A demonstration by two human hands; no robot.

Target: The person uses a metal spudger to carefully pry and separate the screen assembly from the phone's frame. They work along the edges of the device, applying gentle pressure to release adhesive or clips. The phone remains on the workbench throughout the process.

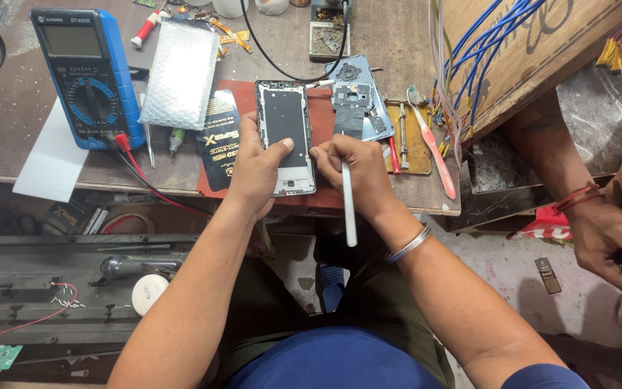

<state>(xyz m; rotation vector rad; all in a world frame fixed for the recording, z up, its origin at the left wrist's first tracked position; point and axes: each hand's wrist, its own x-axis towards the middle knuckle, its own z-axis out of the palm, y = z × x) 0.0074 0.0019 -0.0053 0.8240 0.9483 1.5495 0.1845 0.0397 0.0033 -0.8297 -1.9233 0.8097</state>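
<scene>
Fingers of the left hand (257,169) wrap the left side of the opened phone (286,137), thumb pressed on its dark inner panel, while the right hand (354,162) pinches a white stylus-like tool (348,205) whose tip meets the phone's right edge. The phone lies on the workbench (8,108) near its front edge, long axis running from front edge to back, lower end toward the person. The tool's long axis runs much the same way, its free end hanging past the front edge.

A blue multimeter (88,75) sits toward the bench's left end, red and black leads trailing over the front edge. Beside it lies a bubble-wrap pouch (180,72), then a black printed packet (221,140) just left of the phone. Right of the phone rests a removed back cover (358,94), and a pink toothbrush (430,140) lies near the right edge. A small metal tray (327,39) at the back edge holds scraps too small to tell. Another person's hand (606,238) works well apart, off the bench's right end.
</scene>
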